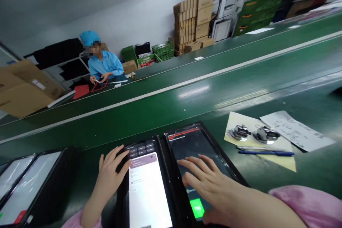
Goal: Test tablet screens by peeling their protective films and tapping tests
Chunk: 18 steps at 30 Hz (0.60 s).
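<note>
Two tablets lie side by side in front of me, both lit. My left hand (110,172) is at the upper left of the left tablet (149,196), its fingers apart and the fingertips at the screen's edge. That screen shows dark tiles over a white panel. Over the right tablet (187,149) my right hand (205,178) is spread, holding nothing. Its dark screen carries red text at the top and a green button near the bottom, close to my thumb. Whether the right fingertips touch the glass I cannot tell.
Two metal tally counters (267,134) and pens (267,153) lie on yellow paper (285,160), beside a handwritten sheet (299,130). More tablets (34,178) rest at left. Beyond the green conveyor (149,107), a person in blue (105,64) handles a red strap. Cartons (204,14) stand behind.
</note>
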Motion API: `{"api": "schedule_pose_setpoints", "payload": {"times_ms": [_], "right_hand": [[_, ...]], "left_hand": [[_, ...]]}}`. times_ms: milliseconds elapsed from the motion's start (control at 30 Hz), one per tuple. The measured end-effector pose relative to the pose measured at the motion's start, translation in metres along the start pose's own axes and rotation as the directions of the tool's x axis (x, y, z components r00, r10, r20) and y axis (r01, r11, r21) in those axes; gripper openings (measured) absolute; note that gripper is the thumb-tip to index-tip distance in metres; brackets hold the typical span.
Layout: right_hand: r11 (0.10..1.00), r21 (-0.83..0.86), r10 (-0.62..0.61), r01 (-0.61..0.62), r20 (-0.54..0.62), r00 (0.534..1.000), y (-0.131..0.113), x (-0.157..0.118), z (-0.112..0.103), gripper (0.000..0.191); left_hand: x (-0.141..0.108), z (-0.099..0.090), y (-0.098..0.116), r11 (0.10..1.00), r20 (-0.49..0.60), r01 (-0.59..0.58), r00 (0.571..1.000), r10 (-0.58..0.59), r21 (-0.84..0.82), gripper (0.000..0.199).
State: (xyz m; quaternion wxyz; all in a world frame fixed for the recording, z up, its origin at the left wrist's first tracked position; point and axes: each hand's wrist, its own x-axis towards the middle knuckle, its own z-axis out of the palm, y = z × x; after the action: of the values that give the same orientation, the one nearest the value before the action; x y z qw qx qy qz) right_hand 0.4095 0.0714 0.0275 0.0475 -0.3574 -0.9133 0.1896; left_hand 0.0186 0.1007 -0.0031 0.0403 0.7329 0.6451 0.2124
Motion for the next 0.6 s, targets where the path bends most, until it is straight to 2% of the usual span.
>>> {"api": "schedule_pose_setpoints", "payload": {"times_ms": [67, 133, 233, 300, 433, 600], "right_hand": [[0.999, -0.029, 0.015, -0.015, -0.017, 1.000, 0.003, 0.000, 0.002, 0.085], [0.999, -0.045, 0.018, -0.023, -0.105, 0.994, 0.013, 0.011, -0.006, 0.081], [0.988, -0.106, 0.074, -0.110, -0.298, 0.952, 0.033, 0.038, -0.024, 0.051], [0.977, -0.134, 0.109, -0.168, -0.364, 0.925, 0.044, 0.058, -0.029, 0.033], [0.973, -0.151, 0.107, -0.172, -0.366, 0.924, 0.052, 0.080, -0.026, 0.031], [0.986, -0.148, 0.030, -0.077, -0.295, 0.955, 0.041, 0.059, -0.030, 0.017]], "left_hand": [[0.001, 0.002, 0.001, 1.000, 0.025, -0.004, 1.000, 0.004, 0.014, 0.035], [0.004, 0.004, 0.004, 0.999, 0.051, -0.016, 0.999, 0.014, 0.038, 0.036], [0.008, 0.007, 0.007, 0.996, 0.075, -0.042, 0.997, 0.036, 0.082, 0.035], [0.011, 0.007, 0.007, 0.993, 0.081, -0.060, 0.995, 0.052, 0.099, 0.034], [0.012, 0.008, 0.007, 0.993, 0.080, -0.067, 0.995, 0.060, 0.096, 0.032], [0.010, 0.009, 0.006, 0.994, 0.086, -0.066, 0.995, 0.059, 0.085, 0.031]]}}
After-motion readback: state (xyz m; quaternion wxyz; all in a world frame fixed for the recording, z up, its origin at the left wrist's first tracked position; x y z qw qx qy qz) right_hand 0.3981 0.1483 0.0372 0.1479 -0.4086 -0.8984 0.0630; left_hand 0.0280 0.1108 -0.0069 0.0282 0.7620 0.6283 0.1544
